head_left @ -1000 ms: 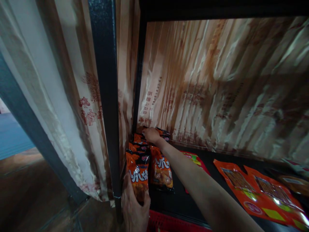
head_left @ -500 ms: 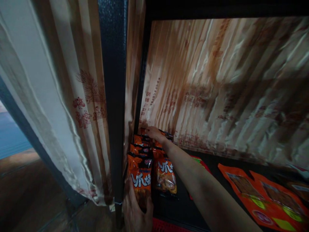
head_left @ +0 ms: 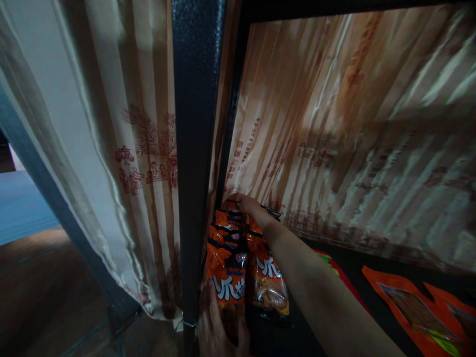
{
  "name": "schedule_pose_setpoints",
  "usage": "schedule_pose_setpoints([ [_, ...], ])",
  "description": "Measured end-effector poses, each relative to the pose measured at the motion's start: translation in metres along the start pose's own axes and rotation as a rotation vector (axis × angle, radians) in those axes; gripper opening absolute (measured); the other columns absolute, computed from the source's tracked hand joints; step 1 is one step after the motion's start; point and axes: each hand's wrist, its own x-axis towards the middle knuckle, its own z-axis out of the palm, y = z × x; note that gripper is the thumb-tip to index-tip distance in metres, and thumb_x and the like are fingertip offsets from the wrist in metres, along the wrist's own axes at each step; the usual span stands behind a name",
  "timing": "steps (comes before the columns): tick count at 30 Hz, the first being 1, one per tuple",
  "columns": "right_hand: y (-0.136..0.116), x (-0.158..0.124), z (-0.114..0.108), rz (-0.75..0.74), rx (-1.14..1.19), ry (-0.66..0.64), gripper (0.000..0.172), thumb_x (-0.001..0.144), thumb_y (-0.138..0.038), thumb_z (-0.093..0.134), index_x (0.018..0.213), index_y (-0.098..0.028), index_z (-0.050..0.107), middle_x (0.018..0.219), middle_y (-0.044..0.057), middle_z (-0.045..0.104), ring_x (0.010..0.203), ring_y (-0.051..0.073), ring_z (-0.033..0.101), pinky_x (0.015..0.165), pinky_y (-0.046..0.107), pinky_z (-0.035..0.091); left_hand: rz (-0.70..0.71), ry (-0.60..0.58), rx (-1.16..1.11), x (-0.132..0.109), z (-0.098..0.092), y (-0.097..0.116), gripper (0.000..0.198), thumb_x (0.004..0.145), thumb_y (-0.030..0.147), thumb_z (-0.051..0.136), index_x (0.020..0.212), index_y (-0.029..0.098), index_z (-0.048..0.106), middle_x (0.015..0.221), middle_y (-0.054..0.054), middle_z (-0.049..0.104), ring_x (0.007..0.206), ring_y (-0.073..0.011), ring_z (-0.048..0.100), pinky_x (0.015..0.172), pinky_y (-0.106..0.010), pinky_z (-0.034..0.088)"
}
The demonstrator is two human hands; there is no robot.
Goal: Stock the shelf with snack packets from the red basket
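Note:
Orange-and-black snack bags stand in two rows on a dark shelf, one behind another. My left hand (head_left: 217,325) is closed around the lower part of the front snack bag (head_left: 229,282) in the left row, thumb on one side and fingers on the other. Past the right row reaches my right arm, and my right hand (head_left: 250,204) is at the rear bags by the back curtain. Its fingers are mostly hidden there, touching or close to the rearmost bag (head_left: 232,206). The front bag of the right row (head_left: 269,282) leans beside my forearm.
A dark metal post (head_left: 195,148) stands close on the left, with a printed curtain (head_left: 148,99) beside it. Another pleated curtain (head_left: 316,99) hangs behind the shelf. Flat orange packets (head_left: 412,307) and a red-green packet (head_left: 340,272) lie to the right.
The view has shifted slightly, so the bags and post appear further right. Both hands stay in about the same places relative to the bags.

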Motion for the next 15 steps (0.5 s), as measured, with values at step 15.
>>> schedule_pose_setpoints([
  [15, 0.014, 0.016, -0.010, 0.191, 0.095, 0.014, 0.020, 0.080, -0.026, 0.056, 0.091, -0.022, 0.072, 0.087, 0.004, 0.072, 0.089, 0.021, 0.065, 0.070, 0.024, 0.046, -0.022, -0.011, 0.062, 0.002, -0.002, 0.006, 0.068, 0.082, 0.028, 0.044, 0.143, 0.011, 0.022, 0.133, -0.020, 0.049, 0.123, -0.0317, 0.047, 0.095, -0.044, 0.042],
])
